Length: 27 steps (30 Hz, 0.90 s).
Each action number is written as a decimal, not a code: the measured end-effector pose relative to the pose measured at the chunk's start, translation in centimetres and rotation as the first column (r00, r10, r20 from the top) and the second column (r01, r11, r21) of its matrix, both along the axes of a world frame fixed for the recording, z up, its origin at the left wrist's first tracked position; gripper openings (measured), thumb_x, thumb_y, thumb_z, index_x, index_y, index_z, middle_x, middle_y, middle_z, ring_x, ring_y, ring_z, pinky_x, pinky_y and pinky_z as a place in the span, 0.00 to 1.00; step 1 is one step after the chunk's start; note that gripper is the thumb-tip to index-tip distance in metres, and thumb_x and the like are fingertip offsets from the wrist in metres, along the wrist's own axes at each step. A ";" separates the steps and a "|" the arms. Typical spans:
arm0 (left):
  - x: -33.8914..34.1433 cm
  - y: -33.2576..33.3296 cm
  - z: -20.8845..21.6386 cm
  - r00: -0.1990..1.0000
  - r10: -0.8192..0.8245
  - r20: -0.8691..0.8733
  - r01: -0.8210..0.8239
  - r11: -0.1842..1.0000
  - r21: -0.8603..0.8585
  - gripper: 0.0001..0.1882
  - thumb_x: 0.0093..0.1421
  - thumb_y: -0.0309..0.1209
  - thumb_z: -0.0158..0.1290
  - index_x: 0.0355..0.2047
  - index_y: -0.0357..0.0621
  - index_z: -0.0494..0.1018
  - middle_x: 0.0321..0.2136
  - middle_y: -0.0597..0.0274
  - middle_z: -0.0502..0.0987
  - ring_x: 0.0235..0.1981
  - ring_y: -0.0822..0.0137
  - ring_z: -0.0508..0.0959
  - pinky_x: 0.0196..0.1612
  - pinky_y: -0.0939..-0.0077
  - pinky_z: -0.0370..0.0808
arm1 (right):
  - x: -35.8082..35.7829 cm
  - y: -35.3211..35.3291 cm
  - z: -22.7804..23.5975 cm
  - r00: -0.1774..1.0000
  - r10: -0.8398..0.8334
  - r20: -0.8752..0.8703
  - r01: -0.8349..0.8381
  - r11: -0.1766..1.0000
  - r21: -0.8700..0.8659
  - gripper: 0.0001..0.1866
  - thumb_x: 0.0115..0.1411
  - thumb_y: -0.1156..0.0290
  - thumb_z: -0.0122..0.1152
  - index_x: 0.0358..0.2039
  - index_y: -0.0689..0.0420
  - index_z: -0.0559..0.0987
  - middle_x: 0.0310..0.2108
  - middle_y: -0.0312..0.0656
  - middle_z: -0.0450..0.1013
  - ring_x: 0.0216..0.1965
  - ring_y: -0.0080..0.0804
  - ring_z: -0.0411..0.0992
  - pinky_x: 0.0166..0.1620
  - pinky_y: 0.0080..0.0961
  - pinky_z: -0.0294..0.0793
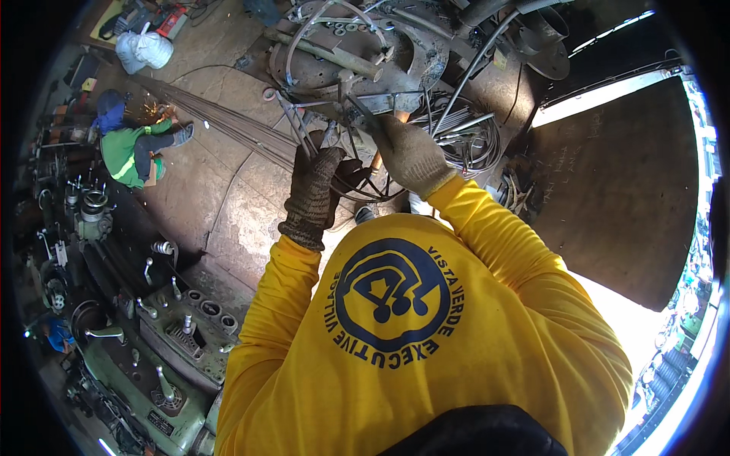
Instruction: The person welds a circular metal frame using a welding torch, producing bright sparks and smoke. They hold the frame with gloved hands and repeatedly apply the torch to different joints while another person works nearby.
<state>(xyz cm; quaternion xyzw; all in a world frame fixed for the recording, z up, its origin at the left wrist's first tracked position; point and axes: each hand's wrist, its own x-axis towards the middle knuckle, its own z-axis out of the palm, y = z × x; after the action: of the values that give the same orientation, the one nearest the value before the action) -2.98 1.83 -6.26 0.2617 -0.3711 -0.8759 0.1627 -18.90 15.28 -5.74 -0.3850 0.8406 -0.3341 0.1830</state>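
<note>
Two gloved hands work at the near edge of a cluttered metal table (487, 91). The left hand (313, 186), in a dark knit glove, has its fingers curled shut around thin bent rods (300, 129) where they leave the table edge. The right hand (411, 156), in a tan glove, is closed over a wooden-handled tool (376, 161), whose handle shows below the palm; its working end is hidden among the steel, so what kind of tool it is cannot be told.

As a judgement, the bending or tying of the rods is mid-way. Several curved wire loops (327, 23) and a small ring (270, 94) already lie on the table, with a coil (471, 144) just right of the hands, which suggests pieces are finished. A long bundle of straight rod (220, 121) runs from the table edge away across the concrete floor (236, 205), so much stock looks unworked. The piece in hand is still gripped on both sides and not set down.

Well apart at the left, another person (133, 148) in a green top crouches on the floor amid sparks. Green machines (152, 357) stand at lower left.
</note>
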 end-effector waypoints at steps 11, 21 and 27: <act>-0.4 -0.4 1.1 0.999 0.043 -0.001 -0.042 0.987 0.155 0.24 0.66 0.36 0.59 0.59 0.46 0.66 0.39 0.55 0.77 0.41 0.49 0.83 0.52 0.34 0.81 | 0.0 2.0 3.0 0.967 -0.141 0.214 0.192 0.952 -0.240 0.18 0.72 0.61 0.53 0.54 0.59 0.77 0.28 0.51 0.79 0.30 0.46 0.79 0.36 0.40 0.80; -0.3 -1.7 -0.9 0.995 0.064 -0.077 -0.024 0.899 0.437 0.26 0.70 0.51 0.47 0.53 0.39 0.71 0.37 0.53 0.74 0.42 0.50 0.77 0.55 0.37 0.77 | -4.2 8.8 3.2 0.749 -0.424 0.509 0.654 0.596 -0.466 0.15 0.73 0.67 0.54 0.54 0.61 0.78 0.27 0.28 0.71 0.25 0.14 0.66 0.27 0.16 0.66; -0.9 -1.7 -1.2 0.988 0.002 -0.155 0.076 0.863 0.500 0.30 0.67 0.53 0.47 0.53 0.37 0.72 0.39 0.50 0.77 0.42 0.50 0.78 0.57 0.40 0.76 | -1.4 15.7 -5.4 0.729 -0.488 0.481 0.645 0.724 -0.244 0.11 0.73 0.65 0.56 0.47 0.58 0.80 0.24 0.24 0.67 0.21 0.12 0.61 0.24 0.15 0.60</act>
<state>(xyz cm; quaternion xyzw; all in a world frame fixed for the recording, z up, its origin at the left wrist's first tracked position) -3.93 0.14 -7.46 0.2213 -0.1209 -0.9626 0.0992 -20.31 31.01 -11.17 -0.0587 0.7800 -0.6051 0.1484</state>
